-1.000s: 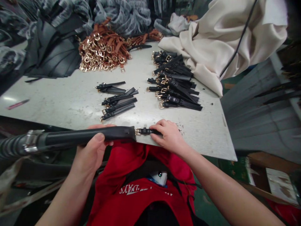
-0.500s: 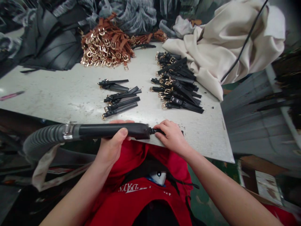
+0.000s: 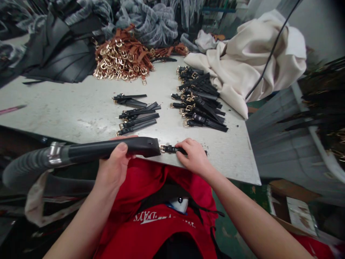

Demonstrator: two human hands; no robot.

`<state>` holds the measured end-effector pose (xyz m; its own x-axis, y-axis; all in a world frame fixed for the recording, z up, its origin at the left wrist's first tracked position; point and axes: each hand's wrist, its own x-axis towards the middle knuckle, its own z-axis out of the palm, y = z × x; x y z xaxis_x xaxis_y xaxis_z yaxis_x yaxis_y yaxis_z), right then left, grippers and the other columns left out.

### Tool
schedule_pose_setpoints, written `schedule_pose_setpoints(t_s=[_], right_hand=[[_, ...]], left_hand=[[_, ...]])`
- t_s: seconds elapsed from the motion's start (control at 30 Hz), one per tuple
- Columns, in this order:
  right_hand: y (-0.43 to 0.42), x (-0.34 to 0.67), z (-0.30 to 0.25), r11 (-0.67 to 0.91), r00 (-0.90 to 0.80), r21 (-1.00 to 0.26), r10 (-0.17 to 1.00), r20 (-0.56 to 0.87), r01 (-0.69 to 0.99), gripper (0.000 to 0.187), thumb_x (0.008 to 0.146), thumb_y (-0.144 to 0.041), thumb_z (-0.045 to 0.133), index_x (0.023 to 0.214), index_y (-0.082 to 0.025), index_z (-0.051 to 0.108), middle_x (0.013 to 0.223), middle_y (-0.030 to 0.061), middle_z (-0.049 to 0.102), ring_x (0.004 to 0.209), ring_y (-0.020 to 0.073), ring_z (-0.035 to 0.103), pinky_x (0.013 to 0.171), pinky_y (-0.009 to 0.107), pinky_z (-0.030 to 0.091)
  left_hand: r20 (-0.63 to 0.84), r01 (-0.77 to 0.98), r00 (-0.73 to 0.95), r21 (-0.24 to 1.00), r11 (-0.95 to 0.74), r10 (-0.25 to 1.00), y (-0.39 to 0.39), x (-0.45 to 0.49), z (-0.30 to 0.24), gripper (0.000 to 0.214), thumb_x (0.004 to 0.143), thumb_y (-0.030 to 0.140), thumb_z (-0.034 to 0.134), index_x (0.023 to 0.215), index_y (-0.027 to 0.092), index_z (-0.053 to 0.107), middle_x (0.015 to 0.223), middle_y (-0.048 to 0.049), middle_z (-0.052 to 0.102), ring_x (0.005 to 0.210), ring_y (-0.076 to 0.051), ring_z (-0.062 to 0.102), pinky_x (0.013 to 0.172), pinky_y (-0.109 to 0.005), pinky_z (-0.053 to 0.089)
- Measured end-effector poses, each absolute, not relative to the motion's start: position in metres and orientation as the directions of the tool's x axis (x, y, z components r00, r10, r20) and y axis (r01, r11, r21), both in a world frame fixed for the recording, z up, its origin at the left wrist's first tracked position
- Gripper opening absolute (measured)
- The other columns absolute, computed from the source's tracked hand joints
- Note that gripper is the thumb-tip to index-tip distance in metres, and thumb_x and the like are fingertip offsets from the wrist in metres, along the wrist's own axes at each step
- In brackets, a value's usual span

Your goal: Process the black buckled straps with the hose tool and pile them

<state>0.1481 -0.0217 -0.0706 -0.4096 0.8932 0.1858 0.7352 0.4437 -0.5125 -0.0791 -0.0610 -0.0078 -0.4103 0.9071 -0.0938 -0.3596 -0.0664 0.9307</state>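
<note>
My left hand (image 3: 115, 158) is wrapped round a black nozzle (image 3: 142, 145) on the end of a ribbed grey hose (image 3: 29, 163). The flat mouth of the nozzle points right, close to the gold buckle of a short black strap (image 3: 169, 148). Over that strap lies my right hand (image 3: 192, 154), its fingers closed on it against the table near the front edge. Part of the strap is hidden under the fingers, and its tail end shows beyond them. Beyond the hands lie a small group of black buckle straps (image 3: 138, 117) and a larger pile of black straps (image 3: 202, 104).
Brown straps with gold buckles (image 3: 121, 57) are heaped at the back of the white table (image 3: 67, 108). Black sheet material (image 3: 64, 50) lies at the back left, beige cloth (image 3: 250, 64) at the right. A pink pen (image 3: 12, 109) rests far left. An open cardboard box (image 3: 293, 208) stands below right.
My left hand has drawn the nozzle to the left, uncovering the strap's gold buckle. My right hand stays on the strap. The whole view has shifted slightly.
</note>
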Motion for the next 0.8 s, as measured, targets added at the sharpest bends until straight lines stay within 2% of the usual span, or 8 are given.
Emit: schedule_pose_setpoints(t_s=[0.07,0.17,0.23,0.37,0.67,0.8], right_hand=[[-0.022,0.148,-0.071,0.449,-0.407,-0.509,0.892,0.198,0.735,0.024,0.086,-0.023,0.052,0.103,-0.019,0.068,0.095,0.0096,0.064,0.092,0.0252,0.059,0.083,0.039,0.043],[-0.021,0.149,-0.071,0.454,-0.411,-0.503,0.889,0.201,0.735,0.025,0.084,-0.023,0.052,0.103,-0.018,0.068,0.094,0.0102,0.064,0.091,0.0259,0.058,0.083,0.039,0.043],[-0.021,0.149,-0.071,0.456,-0.418,-0.499,0.887,0.195,0.737,0.024,0.084,-0.022,0.052,0.103,-0.018,0.067,0.095,0.0107,0.064,0.091,0.0261,0.058,0.081,0.039,0.043],[-0.023,0.148,-0.07,0.447,-0.406,-0.501,0.893,0.195,0.741,0.023,0.083,-0.022,0.052,0.1,-0.017,0.066,0.096,0.0114,0.064,0.093,0.0268,0.058,0.083,0.039,0.043],[-0.023,0.147,-0.068,0.438,-0.401,-0.532,0.896,0.192,0.725,0.02,0.083,-0.021,0.049,0.096,-0.019,0.064,0.095,0.0106,0.062,0.093,0.0265,0.056,0.081,0.039,0.042],[-0.022,0.149,-0.069,0.446,-0.413,-0.528,0.891,0.187,0.723,0.021,0.084,-0.021,0.049,0.098,-0.018,0.064,0.096,0.011,0.062,0.092,0.0262,0.056,0.082,0.039,0.042]], left_hand=[[-0.051,-0.319,-0.396,0.944,-0.085,0.917,-0.064,-0.077,-0.006,0.024,0.059,0.031,0.083,0.078,0.023,0.071,0.083,-0.0034,0.076,0.064,-0.017,0.065,0.05,-0.025,0.05],[-0.014,-0.251,-0.29,0.966,-0.062,0.957,-0.062,-0.06,-0.009,0.025,0.061,0.031,0.083,0.081,0.023,0.07,0.087,-0.0045,0.077,0.078,-0.022,0.069,0.069,-0.031,0.055],[0.018,-0.19,-0.224,0.98,-0.061,0.975,-0.056,-0.05,-0.013,0.024,0.064,0.03,0.083,0.082,0.022,0.071,0.088,-0.0051,0.076,0.08,-0.022,0.069,0.073,-0.032,0.055],[-0.007,-0.156,-0.177,0.988,-0.021,0.984,-0.046,-0.05,-0.014,0.026,0.064,0.032,0.082,0.085,0.02,0.071,0.087,-0.0055,0.075,0.067,-0.019,0.066,0.058,-0.028,0.052],[-0.132,-0.286,-0.319,0.957,0.037,0.939,-0.058,-0.063,-0.009,0.028,0.056,0.032,0.085,0.077,0.022,0.069,0.08,-0.0049,0.076,0.062,-0.019,0.064,0.046,-0.028,0.048],[-0.084,-0.285,-0.37,0.958,-0.027,0.925,-0.056,-0.058,-0.01,0.027,0.057,0.032,0.085,0.076,0.022,0.069,0.072,-0.0033,0.073,0.053,-0.016,0.059,0.042,-0.027,0.043]])
